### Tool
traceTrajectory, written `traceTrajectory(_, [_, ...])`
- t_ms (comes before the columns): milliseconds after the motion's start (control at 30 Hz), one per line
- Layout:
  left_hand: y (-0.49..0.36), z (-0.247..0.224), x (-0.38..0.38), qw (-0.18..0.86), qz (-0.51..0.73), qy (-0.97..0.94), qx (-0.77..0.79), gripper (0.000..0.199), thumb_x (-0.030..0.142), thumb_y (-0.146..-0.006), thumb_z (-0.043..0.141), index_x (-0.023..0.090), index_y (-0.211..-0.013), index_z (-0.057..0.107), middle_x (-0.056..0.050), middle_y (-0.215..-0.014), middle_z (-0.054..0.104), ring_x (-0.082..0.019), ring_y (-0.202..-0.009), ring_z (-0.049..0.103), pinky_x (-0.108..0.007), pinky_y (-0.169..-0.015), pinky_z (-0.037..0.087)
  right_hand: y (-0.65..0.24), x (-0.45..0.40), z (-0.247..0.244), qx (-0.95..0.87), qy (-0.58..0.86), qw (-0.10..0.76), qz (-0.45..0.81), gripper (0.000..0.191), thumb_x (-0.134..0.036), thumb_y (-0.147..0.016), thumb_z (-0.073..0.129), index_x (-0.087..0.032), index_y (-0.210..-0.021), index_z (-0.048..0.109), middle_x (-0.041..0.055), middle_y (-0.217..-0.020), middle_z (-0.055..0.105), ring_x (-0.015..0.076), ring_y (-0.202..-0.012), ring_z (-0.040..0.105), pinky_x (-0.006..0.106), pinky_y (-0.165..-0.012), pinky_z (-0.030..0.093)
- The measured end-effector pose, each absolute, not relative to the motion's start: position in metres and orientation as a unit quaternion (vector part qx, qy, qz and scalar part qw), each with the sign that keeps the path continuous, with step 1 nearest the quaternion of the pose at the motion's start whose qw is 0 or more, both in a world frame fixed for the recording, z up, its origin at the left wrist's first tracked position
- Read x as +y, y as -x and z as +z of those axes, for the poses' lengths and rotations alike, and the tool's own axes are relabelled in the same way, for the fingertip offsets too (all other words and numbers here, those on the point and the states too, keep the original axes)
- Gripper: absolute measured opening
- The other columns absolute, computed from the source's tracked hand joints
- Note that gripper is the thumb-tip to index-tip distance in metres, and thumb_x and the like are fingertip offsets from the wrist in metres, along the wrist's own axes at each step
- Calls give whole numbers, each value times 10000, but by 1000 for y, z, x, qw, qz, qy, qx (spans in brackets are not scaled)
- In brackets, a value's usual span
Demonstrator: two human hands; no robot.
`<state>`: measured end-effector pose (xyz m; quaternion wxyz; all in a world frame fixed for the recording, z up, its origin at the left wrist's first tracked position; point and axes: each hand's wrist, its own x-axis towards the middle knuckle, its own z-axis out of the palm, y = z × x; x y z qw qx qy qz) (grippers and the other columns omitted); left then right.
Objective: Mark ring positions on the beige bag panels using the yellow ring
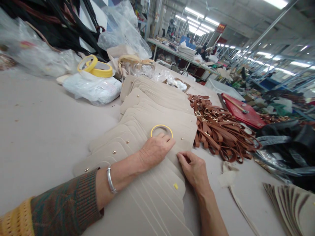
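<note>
My left hand (157,150), with a silver bangle (111,179) on its wrist, is closed on the near side of a thin roll of yellow tape (161,126). The roll is over a fanned-out stack of beige panels (147,114) dotted with small metal studs. By the right edge of the stack, my right hand (192,166) has thumb and forefinger pinched together. Whatever lies between those fingertips is too small to make out. A small yellow piece (175,186) sticks to a nearer panel.
Two more yellow tape rolls (98,69) sit on a white plastic packet (91,89) at the left. Brown straps with metal buckles (216,127) are heaped on the right, near a red board (243,109). More beige pieces (290,203) are fanned at the lower right.
</note>
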<state>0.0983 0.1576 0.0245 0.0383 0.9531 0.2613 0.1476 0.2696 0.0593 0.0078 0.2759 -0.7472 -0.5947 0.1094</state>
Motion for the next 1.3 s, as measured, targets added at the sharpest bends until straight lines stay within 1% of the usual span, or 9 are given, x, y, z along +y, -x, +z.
traceTrajectory(100, [-98,28,162,42,128,-952,274,134,107,-923,433,150,-977,548,-71,-948,602,-231,-917,531,-328,-724,467,-273,51,9,-606,732,277,143,252,-369,-854,551,-202,-746,706,13,-702,705,153,-620,628,244,-595,456])
traceTrajectory(200, [-99,29,162,41,105,-954,277,143,86,-910,432,144,-971,547,-76,-961,601,-232,-904,530,-331,-723,466,-275,55,5,-618,716,318,67,231,-330,-886,508,-196,-876,696,41,-840,709,168,-758,646,267,-716,482])
traceTrajectory(367, [-97,27,158,37,95,-965,241,154,57,-870,443,142,-933,555,-85,-893,604,-231,-840,534,-339,-712,464,-275,72,-1,-624,738,254,-19,241,-262,-902,469,-199,-948,697,60,-886,688,187,-820,638,297,-765,467])
traceTrajectory(467, [-92,25,158,34,114,-972,204,139,78,-875,449,152,-912,561,-72,-832,601,-223,-803,537,-330,-702,465,-275,73,-1,-595,756,268,-49,240,-281,-893,486,-184,-948,699,71,-879,685,191,-802,629,308,-757,465])
traceTrajectory(667, [-86,22,159,119,205,-958,162,289,110,-938,383,171,-1197,496,-52,-937,642,-161,-876,603,-261,-786,484,-269,56,6,-547,705,446,71,225,-340,-870,558,-175,-937,697,45,-833,706,150,-688,622,271,-656,495])
traceTrajectory(900, [-84,23,154,134,210,-957,146,416,207,-977,379,133,-1378,298,-97,-1043,667,-177,-852,659,-270,-724,507,-253,53,14,-642,629,436,54,190,-210,-877,550,-203,-1038,648,57,-967,699,155,-828,639,282,-728,517])
traceTrajectory(1033, [-85,24,150,119,200,-963,136,360,210,-986,346,115,-1332,315,-74,-938,676,-195,-798,662,-273,-637,481,-248,56,17,-682,608,407,14,165,-167,-884,503,-202,-958,647,49,-900,702,144,-802,642,275,-738,516])
traceTrajectory(1133, [-87,24,149,117,191,-964,146,318,173,-961,380,123,-1274,361,-51,-874,664,-184,-750,649,-257,-583,444,-246,56,17,-690,612,385,-26,164,-146,-868,488,-201,-876,642,22,-778,693,124,-686,630,247,-684,503])
traceTrajectory(1300, [-89,23,150,125,193,-960,160,96,142,-932,406,172,-961,493,-12,-809,624,-156,-722,609,-243,-585,406,-243,54,14,-664,636,385,-74,124,-153,-818,527,-193,-813,645,0,-680,674,103,-567,600,214,-597,475])
